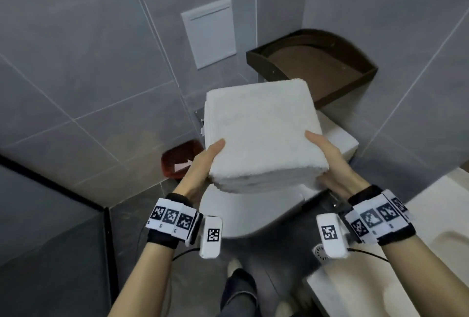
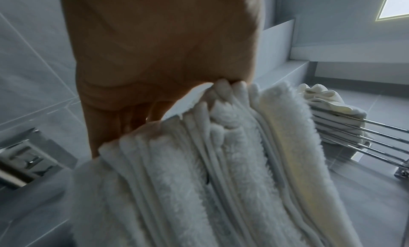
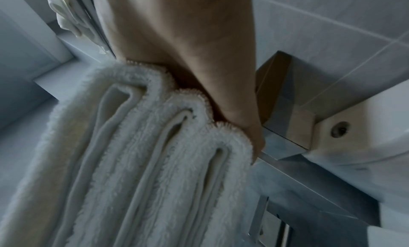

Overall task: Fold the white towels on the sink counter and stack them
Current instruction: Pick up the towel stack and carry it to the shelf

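While we hold the pile of towels (image 1: 264, 136) up in the air, both hands have it, one on each side. Our left hand (image 1: 200, 164) grips the left side of the pile, thumb on top and fingers tucked under. Our right hand (image 1: 330, 162) grips the right side the same way. From the left wrist, we see the loose edges of the pile (image 2: 199, 163) lying against the left hand (image 2: 159, 49). From the right wrist, we see round folded edges (image 3: 155, 137) pressed into the right hand (image 3: 188, 49).

No bench is under the pile. It hangs over the toilet (image 1: 253, 215). A pale bench edge (image 1: 380, 278) shows low on our right side. A dark brown shelf (image 1: 317, 63) sits on the wall past the pile, a bit to the right.

We think the folding is done. The pile is flat and nearly square, so neither hand is nearer. Both must move together, or the pile may tip.
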Demonstrator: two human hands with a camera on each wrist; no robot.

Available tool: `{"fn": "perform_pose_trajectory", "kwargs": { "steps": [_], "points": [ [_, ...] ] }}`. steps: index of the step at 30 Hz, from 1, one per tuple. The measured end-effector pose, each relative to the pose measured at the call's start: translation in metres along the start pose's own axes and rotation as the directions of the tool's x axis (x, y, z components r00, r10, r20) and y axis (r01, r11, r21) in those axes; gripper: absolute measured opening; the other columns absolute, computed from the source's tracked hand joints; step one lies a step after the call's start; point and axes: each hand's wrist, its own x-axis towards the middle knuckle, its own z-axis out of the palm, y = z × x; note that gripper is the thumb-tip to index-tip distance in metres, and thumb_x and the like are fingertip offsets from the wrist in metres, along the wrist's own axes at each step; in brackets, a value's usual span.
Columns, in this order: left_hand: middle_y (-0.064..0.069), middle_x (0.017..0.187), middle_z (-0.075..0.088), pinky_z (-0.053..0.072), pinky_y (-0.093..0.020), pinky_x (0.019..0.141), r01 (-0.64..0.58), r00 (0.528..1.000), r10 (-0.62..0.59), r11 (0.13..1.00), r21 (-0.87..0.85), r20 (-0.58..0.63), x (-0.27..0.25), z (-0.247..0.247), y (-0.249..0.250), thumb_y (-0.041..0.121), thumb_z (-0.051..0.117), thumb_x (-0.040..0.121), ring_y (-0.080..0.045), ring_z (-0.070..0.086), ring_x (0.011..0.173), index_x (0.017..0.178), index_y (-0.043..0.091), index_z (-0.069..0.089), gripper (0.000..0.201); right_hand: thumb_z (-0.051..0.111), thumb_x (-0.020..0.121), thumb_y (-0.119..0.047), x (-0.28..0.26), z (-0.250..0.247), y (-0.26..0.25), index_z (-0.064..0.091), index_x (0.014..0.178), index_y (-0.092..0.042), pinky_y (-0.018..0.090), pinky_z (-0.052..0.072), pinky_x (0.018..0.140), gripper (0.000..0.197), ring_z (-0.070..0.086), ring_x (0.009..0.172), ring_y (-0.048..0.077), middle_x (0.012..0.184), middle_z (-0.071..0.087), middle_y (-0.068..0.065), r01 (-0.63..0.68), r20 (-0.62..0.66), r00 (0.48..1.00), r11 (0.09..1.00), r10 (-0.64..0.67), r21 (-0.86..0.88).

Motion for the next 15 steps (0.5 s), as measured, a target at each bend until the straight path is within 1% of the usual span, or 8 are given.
{"fn": "perform_pose_trajectory", "kwargs": {
  "steps": [3, 5, 6, 7, 8, 9, 12, 15],
  "points": [
    [0.002, 0.113, 0.071, 0.053, -0.032, 0.088, -0.01, 1.0, 0.01, 1.0, -0.017, 0.0, 0.035, -0.014, 0.037, 0.047, 0.054, 0.088, -0.016, 0.067, 0.104, 0.112, 0.021, 0.063, 0.036, 0.056, 0.086, -0.045, 0.048, 0.018, -0.025, 0.06, 0.124, -0.019, 0.02, 0.055, 0.078, 0.046, 0.064, 0.11, 0.014, 0.121, 0.067, 0.0, 0.043, -0.001, 0.999, 0.998, -0.043, -0.048],
    [0.001, 0.11, 0.072, 0.057, -0.029, 0.076, -0.026, 1.0, 0.026, 0.999, -0.026, 0.009, 0.059, -0.021, 0.06, 0.047, 0.053, 0.088, -0.016, 0.07, 0.097, 0.111, 0.021, 0.064, 0.037, 0.055, 0.086, -0.046, 0.077, 0.029, -0.042, 0.059, 0.126, -0.019, 0.021, 0.054, 0.081, 0.049, 0.063, 0.111, 0.013, 0.122, 0.067, -0.002, 0.072, 0.001, 0.997, 0.994, -0.072, -0.082],
    [0.0, 0.112, 0.072, 0.057, -0.03, 0.08, -0.036, 0.999, 0.036, 0.999, -0.029, 0.001, 0.071, -0.025, 0.07, 0.048, 0.053, 0.088, -0.016, 0.069, 0.099, 0.114, 0.02, 0.063, 0.04, 0.056, 0.085, -0.046, 0.09, 0.033, -0.049, 0.059, 0.126, -0.019, 0.023, 0.053, 0.084, 0.05, 0.063, 0.112, 0.014, 0.123, 0.067, -0.002, 0.092, 0.001, 0.996, 0.992, -0.092, -0.081],
    [-0.002, 0.117, 0.069, 0.053, -0.034, 0.091, -0.05, 0.999, 0.05, 0.998, -0.028, -0.012, 0.083, -0.028, 0.078, 0.048, 0.053, 0.088, -0.019, 0.067, 0.105, 0.12, 0.018, 0.061, 0.045, 0.058, 0.083, -0.046, 0.102, 0.036, -0.057, 0.059, 0.126, -0.019, 0.026, 0.051, 0.089, 0.05, 0.062, 0.114, 0.015, 0.123, 0.066, -0.002, 0.111, -0.003, 0.994, 0.991, -0.112, -0.072],
    [-0.003, 0.121, 0.067, 0.047, -0.039, 0.101, -0.064, 0.998, 0.064, 0.998, -0.023, -0.016, 0.095, -0.031, 0.087, 0.049, 0.054, 0.087, -0.02, 0.064, 0.111, 0.124, 0.017, 0.059, 0.049, 0.058, 0.083, -0.045, 0.114, 0.038, -0.065, 0.058, 0.125, -0.019, 0.028, 0.049, 0.092, 0.049, 0.062, 0.114, 0.015, 0.123, 0.066, -0.002, 0.126, -0.008, 0.992, 0.99, -0.126, -0.062],
    [-0.002, 0.122, 0.066, 0.041, -0.042, 0.107, -0.077, 0.997, 0.077, 0.997, -0.014, -0.009, 0.107, -0.033, 0.096, 0.05, 0.054, 0.086, -0.021, 0.062, 0.114, 0.126, 0.017, 0.058, 0.052, 0.056, 0.086, -0.043, 0.125, 0.04, -0.074, 0.058, 0.125, -0.019, 0.028, 0.049, 0.092, 0.046, 0.062, 0.114, 0.015, 0.122, 0.067, -0.002, 0.14, -0.009, 0.99, 0.989, -0.141, -0.056],
    [0.003, 0.119, 0.068, 0.04, -0.044, 0.107, -0.098, 0.995, 0.097, 0.995, 0.027, 0.039, 0.137, -0.028, 0.117, 0.056, 0.053, 0.084, -0.018, 0.063, 0.112, 0.121, 0.022, 0.06, 0.051, 0.047, 0.095, -0.036, 0.151, 0.039, -0.102, 0.056, 0.126, -0.017, 0.021, 0.054, 0.081, 0.037, 0.065, 0.107, 0.012, 0.119, 0.068, -0.003, 0.181, -0.002, 0.983, 0.983, -0.182, -0.039],
    [0.007, 0.111, 0.071, 0.046, -0.038, 0.102, -0.138, 0.989, 0.137, 0.99, 0.018, 0.054, 0.166, -0.008, 0.134, 0.057, 0.053, 0.084, -0.012, 0.068, 0.102, 0.116, 0.021, 0.063, 0.05, 0.05, 0.092, -0.03, 0.172, 0.028, -0.135, 0.056, 0.124, -0.011, 0.022, 0.055, 0.073, 0.038, 0.069, 0.096, 0.012, 0.109, 0.072, -0.001, 0.198, -0.042, 0.979, 0.98, -0.198, -0.003]
  ]
}}
